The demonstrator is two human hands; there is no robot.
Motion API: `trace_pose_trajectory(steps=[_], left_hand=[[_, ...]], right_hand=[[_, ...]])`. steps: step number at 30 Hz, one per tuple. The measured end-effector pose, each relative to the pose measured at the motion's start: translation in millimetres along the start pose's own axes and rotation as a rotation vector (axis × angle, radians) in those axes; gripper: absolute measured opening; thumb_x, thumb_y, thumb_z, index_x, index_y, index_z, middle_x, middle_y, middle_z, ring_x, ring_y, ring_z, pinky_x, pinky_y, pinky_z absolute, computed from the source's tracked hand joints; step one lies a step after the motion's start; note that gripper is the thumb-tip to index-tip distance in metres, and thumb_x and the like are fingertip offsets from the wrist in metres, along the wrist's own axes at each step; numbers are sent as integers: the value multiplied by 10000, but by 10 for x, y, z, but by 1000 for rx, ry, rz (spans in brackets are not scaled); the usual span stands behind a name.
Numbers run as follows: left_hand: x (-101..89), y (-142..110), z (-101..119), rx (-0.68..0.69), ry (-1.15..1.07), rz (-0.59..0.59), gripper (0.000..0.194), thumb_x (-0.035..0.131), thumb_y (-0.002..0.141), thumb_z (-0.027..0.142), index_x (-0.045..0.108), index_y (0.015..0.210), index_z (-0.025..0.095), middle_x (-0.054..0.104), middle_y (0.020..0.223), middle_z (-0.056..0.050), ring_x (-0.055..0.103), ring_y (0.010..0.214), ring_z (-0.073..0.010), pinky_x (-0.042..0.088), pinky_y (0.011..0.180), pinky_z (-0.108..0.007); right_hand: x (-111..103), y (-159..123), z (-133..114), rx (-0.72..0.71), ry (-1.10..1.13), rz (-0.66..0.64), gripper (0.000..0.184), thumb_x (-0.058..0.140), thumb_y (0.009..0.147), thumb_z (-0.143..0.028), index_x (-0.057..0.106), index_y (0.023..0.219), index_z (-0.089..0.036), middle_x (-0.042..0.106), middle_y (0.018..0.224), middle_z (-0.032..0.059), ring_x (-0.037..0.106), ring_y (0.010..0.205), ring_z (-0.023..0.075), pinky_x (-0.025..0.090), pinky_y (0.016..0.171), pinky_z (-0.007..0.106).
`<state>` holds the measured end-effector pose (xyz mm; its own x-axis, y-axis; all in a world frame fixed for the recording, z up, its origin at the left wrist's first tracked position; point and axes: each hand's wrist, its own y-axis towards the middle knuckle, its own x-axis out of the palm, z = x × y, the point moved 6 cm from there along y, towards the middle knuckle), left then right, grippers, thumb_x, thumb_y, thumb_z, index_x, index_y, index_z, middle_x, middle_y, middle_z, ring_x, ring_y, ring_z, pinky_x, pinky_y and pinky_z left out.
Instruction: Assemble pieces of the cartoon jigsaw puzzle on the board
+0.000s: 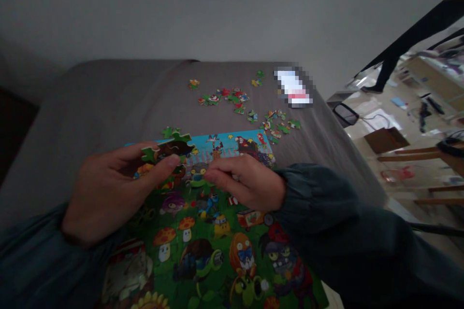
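Observation:
A colourful cartoon jigsaw puzzle [217, 241] lies on a grey cloth surface [108, 101] in front of me. My left hand [108, 190] pinches a clump of joined puzzle pieces [170, 147] at the puzzle's upper left edge, thumb pressed on top. My right hand [248, 181] rests on the puzzle's upper middle with its fingers drawn together, fingertips pressing on the picture near the left thumb. What lies under those fingertips is hidden. Both arms wear dark teal sleeves.
Several loose puzzle pieces [235, 99] lie scattered on the far part of the cloth. A blurred white and red object [294, 88] sits near the far right edge. To the right the surface drops off to a cluttered floor with a cardboard box [386, 139] and wooden furniture [409, 157].

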<state>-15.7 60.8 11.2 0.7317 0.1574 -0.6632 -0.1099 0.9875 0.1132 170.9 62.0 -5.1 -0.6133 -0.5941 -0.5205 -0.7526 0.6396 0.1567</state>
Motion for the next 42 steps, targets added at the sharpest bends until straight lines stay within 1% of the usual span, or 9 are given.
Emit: trace_pose_trajectory(steps=[2,5,9,14,18,23,26,29,42], left_hand=[[-11,2,-12,-14,-21,-5,243,707,718,529,788,770,306,736,596,75,641,486,-140,481,445,-219],[-25,5,-23,-5,-45,-9,233,711,715,517,782,740,297,738,600,67,640,487,-136,479,445,-214],[6,4,-13,-18,-112,-42,232,721,704,501,778,728,278,755,623,47,650,502,-140,482,439,-212],[110,-11,-24,-92,-163,-150,299,726,686,523,790,799,254,769,626,20,646,485,-159,492,416,-232],[136,-13,-37,-59,-135,-168,292,727,708,524,801,823,266,782,666,28,671,534,-170,519,449,-238],[75,-40,12,101,-10,-45,253,713,745,520,811,847,310,803,779,60,737,670,-182,589,626,-257],[42,-75,72,194,43,6,235,698,778,501,809,877,318,814,903,74,770,803,-190,597,746,-262],[36,-87,94,221,64,12,224,693,798,505,801,873,323,813,919,85,777,812,-185,593,733,-254],[75,-127,51,337,72,11,207,695,837,488,784,952,340,809,974,108,784,847,-168,610,766,-246]], right_hand=[[22,-4,111,183,291,-14,342,430,1048,-398,551,821,-172,672,754,13,583,585,80,499,558,212],[98,-14,197,316,629,-30,312,502,1016,-417,536,832,-168,696,778,23,643,589,64,556,556,182],[112,-29,264,374,751,24,266,751,849,-366,585,852,-158,685,730,-2,729,688,106,612,640,204],[-20,-31,213,261,547,110,97,726,809,-194,671,872,-146,690,748,-5,688,667,93,582,639,213],[-105,-8,157,142,306,141,114,683,838,-173,745,929,-143,714,883,36,658,742,105,578,699,251],[-87,-12,241,131,409,195,172,689,851,-197,729,1013,-156,672,902,26,674,791,110,601,762,274],[-62,-21,245,114,470,230,378,725,801,-156,653,1172,-162,656,843,-6,673,758,105,609,764,273],[-92,-31,199,64,457,309,526,760,774,-140,584,1269,-169,681,849,-12,687,775,109,613,803,277],[-151,-69,111,-62,221,417,429,717,850,-148,619,1266,-185,714,902,-2,695,779,90,613,809,242]])
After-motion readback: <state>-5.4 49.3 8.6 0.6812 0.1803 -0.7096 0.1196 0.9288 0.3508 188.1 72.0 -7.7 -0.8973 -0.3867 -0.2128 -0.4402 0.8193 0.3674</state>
